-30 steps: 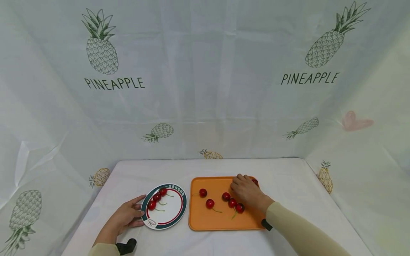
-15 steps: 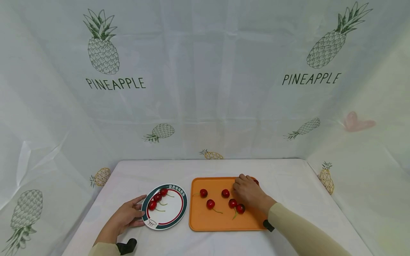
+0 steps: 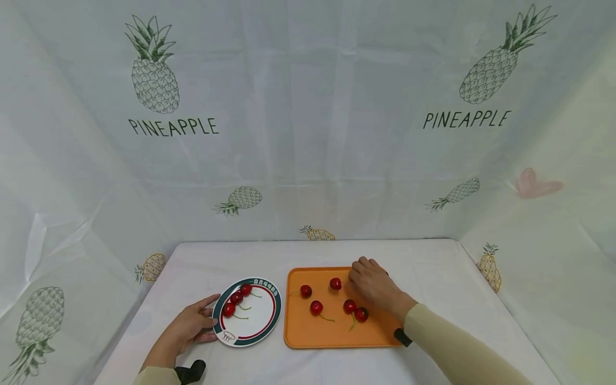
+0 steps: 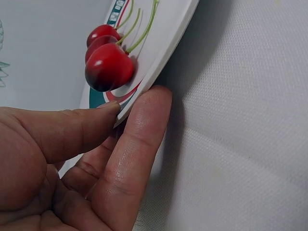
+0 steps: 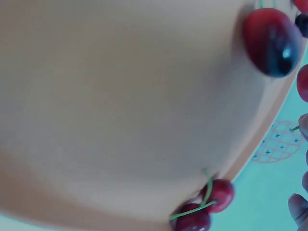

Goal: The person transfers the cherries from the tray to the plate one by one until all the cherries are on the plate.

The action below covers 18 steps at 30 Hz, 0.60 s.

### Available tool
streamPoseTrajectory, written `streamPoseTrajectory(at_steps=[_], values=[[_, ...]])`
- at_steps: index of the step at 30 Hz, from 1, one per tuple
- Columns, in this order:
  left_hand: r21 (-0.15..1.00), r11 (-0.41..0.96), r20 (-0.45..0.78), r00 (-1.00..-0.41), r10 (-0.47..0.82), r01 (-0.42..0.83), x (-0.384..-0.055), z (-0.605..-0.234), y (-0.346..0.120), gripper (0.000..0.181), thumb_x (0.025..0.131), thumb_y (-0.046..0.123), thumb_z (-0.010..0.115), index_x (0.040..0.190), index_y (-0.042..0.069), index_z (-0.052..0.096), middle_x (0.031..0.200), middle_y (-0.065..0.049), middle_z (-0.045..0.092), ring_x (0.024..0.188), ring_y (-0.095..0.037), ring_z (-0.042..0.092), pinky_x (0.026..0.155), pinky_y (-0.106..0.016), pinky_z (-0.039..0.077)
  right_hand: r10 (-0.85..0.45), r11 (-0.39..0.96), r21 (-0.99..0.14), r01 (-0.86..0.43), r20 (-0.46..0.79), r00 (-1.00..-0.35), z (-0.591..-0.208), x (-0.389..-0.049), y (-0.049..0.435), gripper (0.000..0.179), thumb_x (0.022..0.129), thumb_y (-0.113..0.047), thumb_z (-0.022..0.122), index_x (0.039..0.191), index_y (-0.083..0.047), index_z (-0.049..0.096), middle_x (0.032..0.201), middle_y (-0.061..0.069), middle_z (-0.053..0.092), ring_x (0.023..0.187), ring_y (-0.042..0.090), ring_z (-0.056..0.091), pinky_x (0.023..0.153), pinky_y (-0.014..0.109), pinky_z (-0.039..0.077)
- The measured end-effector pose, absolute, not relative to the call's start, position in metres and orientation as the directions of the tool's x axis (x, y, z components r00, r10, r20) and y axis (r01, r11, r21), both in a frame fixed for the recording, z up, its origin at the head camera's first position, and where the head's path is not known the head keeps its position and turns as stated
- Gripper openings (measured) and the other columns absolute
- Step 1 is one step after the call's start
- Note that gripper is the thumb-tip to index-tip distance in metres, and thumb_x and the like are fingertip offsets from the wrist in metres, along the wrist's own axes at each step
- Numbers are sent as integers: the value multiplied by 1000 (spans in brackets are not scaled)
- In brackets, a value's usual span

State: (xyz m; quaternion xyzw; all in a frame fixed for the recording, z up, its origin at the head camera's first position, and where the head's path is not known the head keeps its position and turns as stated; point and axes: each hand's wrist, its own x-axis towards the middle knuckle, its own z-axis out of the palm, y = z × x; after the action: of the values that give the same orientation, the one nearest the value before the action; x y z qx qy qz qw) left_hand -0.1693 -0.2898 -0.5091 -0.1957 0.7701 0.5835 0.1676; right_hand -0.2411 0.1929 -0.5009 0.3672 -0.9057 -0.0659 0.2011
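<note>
My left hand (image 3: 190, 322) holds the near left edge of a white plate with a green rim (image 3: 277, 306), thumb on top and fingers beneath. Three cherries with stems, the nearest one being a red cherry (image 4: 109, 68), lie in a row on its left side. Over the back right of an orange tray (image 3: 317, 338), my right hand (image 3: 374, 284) has its fingertips bent down. Left of it is a dark red cherry (image 3: 335, 284); in the right wrist view a green stem (image 5: 295, 128) pokes out at the fingertips (image 5: 303, 126), the grip itself mostly out of frame.
Two more cherries, a left cherry (image 3: 305, 291) and a stemmed cherry (image 3: 316, 307), lie on the tray's left half. A touching pair, including a dark cherry (image 3: 361, 314), lies below my right hand. Two crossed-stem cherries (image 5: 221, 195) sit in a tray corner, mostly hidden from the head view.
The cherry left of my right hand has shifted up and left, away from the touching pair. My right hand has moved only slightly; the left hand and plate stay put.
</note>
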Motion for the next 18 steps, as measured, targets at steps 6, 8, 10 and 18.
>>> streamPoseTrajectory(at_steps=[6, 8, 10, 18], values=[[830, 242, -490, -864, -110, -502, -168, -509, -290, 74, 96, -10, 64, 162, 9, 38, 133, -28, 50, 84, -23, 70, 78, -40, 67, -706, 700, 219, -680, 354, -613, -494, -235, 170, 12, 96, -22, 78, 98, -14, 70, 95, -1, 58, 93, 21, 48, 81, 33, 46], [829, 244, -491, -864, -112, -503, -169, -509, -290, 74, 96, -10, 64, 162, 9, 39, 133, -28, 50, 84, -23, 70, 77, -40, 67, -714, 687, 208, -696, 369, -595, -492, -233, 160, 11, 97, -22, 77, 98, -15, 70, 95, -2, 58, 92, 20, 48, 80, 32, 46], [829, 246, -491, -864, -113, -503, -169, -509, -290, 74, 96, -9, 65, 163, 10, 39, 134, -29, 50, 84, -23, 71, 77, -40, 67, -720, 678, 206, -705, 377, -582, -490, -231, 150, 9, 98, -23, 76, 99, -16, 70, 96, -3, 59, 92, 19, 48, 81, 31, 45], [836, 239, -483, -869, -111, -495, -169, -512, -291, 74, 95, -10, 64, 162, 9, 39, 135, -29, 52, 83, -24, 72, 76, -41, 67, -753, 650, 251, -717, 338, -564, -483, -217, 102, 11, 101, -28, 72, 103, -17, 71, 97, -4, 61, 96, 18, 51, 85, 28, 48]])
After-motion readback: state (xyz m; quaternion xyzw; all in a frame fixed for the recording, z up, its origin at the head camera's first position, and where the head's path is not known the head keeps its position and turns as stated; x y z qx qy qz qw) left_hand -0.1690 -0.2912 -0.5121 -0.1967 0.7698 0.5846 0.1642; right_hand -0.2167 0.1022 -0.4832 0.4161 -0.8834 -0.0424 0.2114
